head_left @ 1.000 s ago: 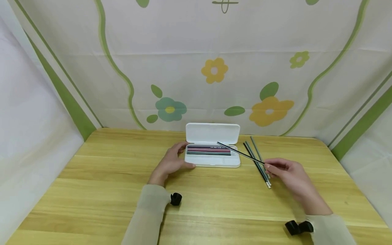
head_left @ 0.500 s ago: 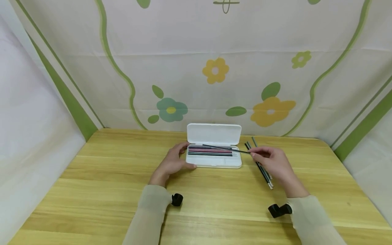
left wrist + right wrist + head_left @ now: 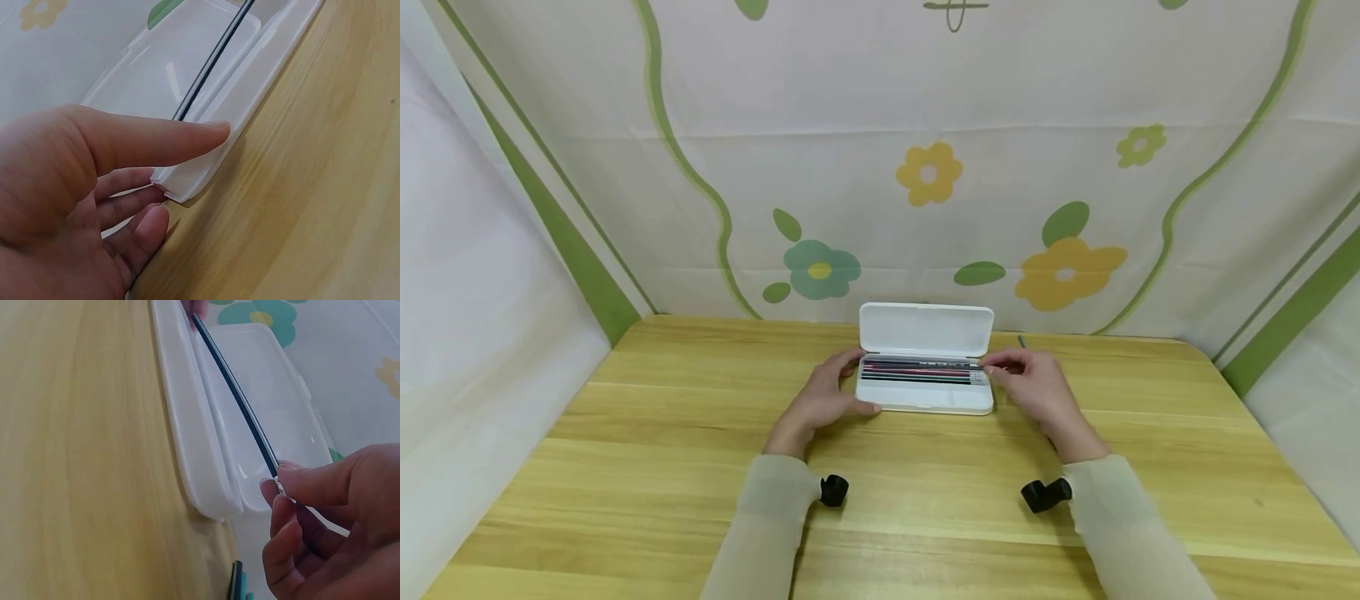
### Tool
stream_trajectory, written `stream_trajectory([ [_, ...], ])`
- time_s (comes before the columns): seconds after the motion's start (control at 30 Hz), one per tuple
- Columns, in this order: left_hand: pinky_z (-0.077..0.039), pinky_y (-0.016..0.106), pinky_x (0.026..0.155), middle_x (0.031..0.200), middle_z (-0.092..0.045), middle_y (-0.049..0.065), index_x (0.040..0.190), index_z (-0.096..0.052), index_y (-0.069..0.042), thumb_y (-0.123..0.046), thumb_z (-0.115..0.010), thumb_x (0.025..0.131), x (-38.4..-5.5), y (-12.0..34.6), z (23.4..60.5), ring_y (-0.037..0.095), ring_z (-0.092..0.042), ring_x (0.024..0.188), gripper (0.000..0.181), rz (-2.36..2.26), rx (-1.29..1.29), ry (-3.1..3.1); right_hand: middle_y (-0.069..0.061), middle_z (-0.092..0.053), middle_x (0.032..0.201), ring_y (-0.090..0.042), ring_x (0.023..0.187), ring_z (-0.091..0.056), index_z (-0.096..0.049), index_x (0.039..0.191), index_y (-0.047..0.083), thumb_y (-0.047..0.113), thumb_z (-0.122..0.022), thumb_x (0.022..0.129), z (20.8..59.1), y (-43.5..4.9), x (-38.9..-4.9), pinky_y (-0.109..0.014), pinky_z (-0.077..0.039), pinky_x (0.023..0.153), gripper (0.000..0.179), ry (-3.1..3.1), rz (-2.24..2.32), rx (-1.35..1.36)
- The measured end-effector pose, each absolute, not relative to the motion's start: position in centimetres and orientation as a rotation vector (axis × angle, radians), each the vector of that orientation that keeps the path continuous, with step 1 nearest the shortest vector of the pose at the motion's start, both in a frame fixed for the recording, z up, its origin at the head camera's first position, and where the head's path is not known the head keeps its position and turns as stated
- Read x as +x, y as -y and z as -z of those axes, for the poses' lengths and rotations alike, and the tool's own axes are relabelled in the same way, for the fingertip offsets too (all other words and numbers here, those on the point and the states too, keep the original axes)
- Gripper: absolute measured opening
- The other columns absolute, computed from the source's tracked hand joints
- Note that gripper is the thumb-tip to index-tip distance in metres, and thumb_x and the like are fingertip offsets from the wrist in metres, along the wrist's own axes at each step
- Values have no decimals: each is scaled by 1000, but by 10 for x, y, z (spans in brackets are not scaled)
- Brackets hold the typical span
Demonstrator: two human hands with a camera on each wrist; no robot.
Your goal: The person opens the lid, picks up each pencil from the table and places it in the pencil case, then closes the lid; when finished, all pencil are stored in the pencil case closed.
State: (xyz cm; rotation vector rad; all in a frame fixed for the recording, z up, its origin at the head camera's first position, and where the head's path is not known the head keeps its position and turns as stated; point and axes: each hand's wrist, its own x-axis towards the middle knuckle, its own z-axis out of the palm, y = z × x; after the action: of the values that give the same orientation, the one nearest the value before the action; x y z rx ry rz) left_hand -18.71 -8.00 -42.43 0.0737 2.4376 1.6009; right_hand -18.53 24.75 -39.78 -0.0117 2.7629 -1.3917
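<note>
A white pencil case lies on the table with its lid raised; several dark and red pencils lie side by side inside. My left hand holds the case's left end, thumb across the front rim and fingers at the end and back. At the other end, my right hand pinches a dark pencil by its whitish end between thumb and fingers. This pencil reaches leftward over the case; in the right wrist view its far tip is close to the left hand. Whether it touches the case floor I cannot tell.
More loose pencils lie on the table to the right of the case, mostly hidden by the right hand in the head view. Behind the wooden table hangs a flowered cloth, close to the raised lid.
My right hand has moved left with the pencil, from above the loose pencils to the case's right end, and the pencil has come level with the others. The left hand has stayed put.
</note>
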Motion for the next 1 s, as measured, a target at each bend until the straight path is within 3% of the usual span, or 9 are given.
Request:
stream_trajectory([
  [0.17, -34, 58, 128, 163, -49, 10, 157, -54, -17, -6, -93, 77, -185, 79, 423, 36, -44, 148, 90, -1610, 83, -2428, -12, -73, 111, -24, 94, -57, -81, 118, 9, 17, -69, 105, 404, -239, -188, -28, -48, 70, 19, -2747, 1388, -23],
  [0.37, -33, 59, 128, 163, -50, 11, 159, -51, -16, -7, -93, 78, -183, 80, 421, 36, -44, 148, 92, -1603, 87, -2425, -11, -75, 112, -23, 93, -59, -82, 114, 11, 15, -69, 105, 405, -233, -186, -30, -48, 76, 17, -2764, 1355, -70],
  [0.77, -34, 58, 128, 163, -47, 12, 160, -50, -15, -7, -93, 78, -183, 82, 416, 36, -43, 148, 92, -1586, 71, -2429, -15, -76, 119, -21, 88, -57, -83, 108, 8, 10, -72, 101, 413, -231, -188, -29, -47, 71, 13, -2862, 1279, -211],
  [1.0, -34, 58, 128, 162, -49, 12, 159, -52, -16, -7, -93, 78, -183, 82, 415, 35, -43, 147, 91, -1598, 73, -2423, -15, -75, 120, -23, 90, -57, -84, 107, 10, 10, -72, 101, 414, -231, -188, -33, -47, 75, 13, -2879, 1247, -226],
])
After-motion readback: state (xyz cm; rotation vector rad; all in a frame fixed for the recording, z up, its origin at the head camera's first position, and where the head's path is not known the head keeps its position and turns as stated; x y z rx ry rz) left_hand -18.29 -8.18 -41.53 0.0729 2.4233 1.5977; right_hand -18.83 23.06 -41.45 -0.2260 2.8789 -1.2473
